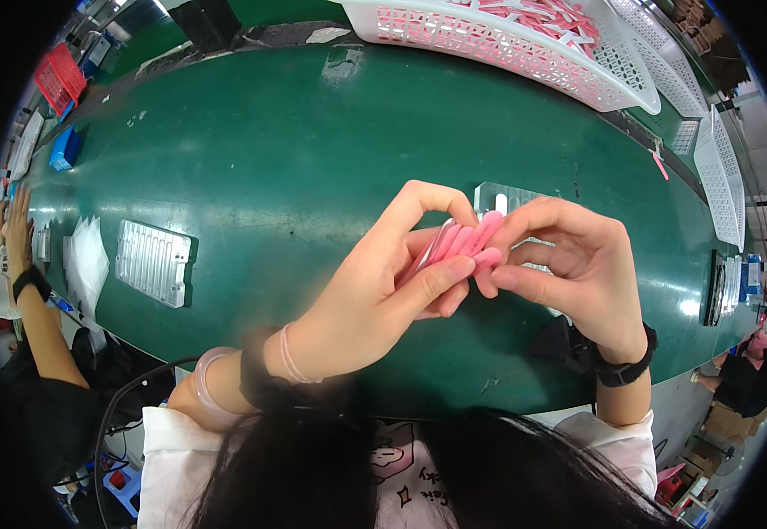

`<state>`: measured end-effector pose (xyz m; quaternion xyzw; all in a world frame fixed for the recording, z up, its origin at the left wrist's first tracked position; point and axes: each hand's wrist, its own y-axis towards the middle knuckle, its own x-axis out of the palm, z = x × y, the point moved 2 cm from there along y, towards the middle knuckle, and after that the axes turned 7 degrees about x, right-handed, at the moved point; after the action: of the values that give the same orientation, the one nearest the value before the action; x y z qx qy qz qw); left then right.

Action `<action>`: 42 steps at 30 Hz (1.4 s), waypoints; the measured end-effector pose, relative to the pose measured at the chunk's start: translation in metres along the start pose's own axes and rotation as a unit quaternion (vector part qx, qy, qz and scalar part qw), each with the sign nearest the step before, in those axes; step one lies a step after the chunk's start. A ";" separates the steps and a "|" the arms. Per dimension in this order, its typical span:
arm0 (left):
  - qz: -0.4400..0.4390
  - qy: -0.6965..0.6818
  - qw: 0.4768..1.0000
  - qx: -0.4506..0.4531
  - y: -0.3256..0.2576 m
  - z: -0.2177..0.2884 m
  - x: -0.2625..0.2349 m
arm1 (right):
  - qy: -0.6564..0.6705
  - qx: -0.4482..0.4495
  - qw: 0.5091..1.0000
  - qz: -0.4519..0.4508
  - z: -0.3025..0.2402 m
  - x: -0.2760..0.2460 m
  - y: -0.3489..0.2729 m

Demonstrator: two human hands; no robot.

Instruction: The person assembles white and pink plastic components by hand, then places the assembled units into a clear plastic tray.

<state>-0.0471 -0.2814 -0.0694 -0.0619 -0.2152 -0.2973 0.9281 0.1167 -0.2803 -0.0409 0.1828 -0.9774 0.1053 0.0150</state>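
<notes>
My left hand (pixel 383 282) is closed round a small fanned bundle of slim pink plastic sticks (pixel 461 242) with rounded ends. The thumb presses on them from the near side. My right hand (pixel 568 256) is curled at the bundle's right end, thumb and forefinger touching the stick ends. A white tip (pixel 500 203) pokes up beside the right forefinger; what it belongs to is hidden. Behind my right hand lies a clear plastic tray (pixel 515 194), mostly covered by the fingers.
A white perforated basket (pixel 507 53) with many pink and white pieces stands at the far right. Another clear ribbed tray (pixel 152 264) and a plastic bag (pixel 89 264) lie left. A co-worker's hand (pixel 18 234) reaches in there. A blue box (pixel 64 148) sits farther back.
</notes>
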 end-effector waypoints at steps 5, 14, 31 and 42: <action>0.006 -0.001 1.000 0.018 0.000 -0.003 -0.001 | -0.027 0.002 1.000 0.000 0.002 0.000 0.001; -0.023 -0.079 0.996 0.021 0.002 -0.003 -0.002 | -0.026 -0.124 0.991 -0.044 0.003 -0.002 0.007; 0.019 -0.038 0.998 -0.040 0.001 -0.006 -0.003 | -0.325 0.114 0.937 0.059 0.007 -0.064 0.046; -0.013 -0.027 0.998 -0.064 0.001 -0.004 -0.001 | -0.064 0.036 0.996 -0.055 0.000 -0.024 0.014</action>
<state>-0.0461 -0.2811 -0.0739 -0.1264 -0.2212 -0.3208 0.9122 0.1340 -0.2593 -0.0452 0.2431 -0.9604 0.1273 -0.0479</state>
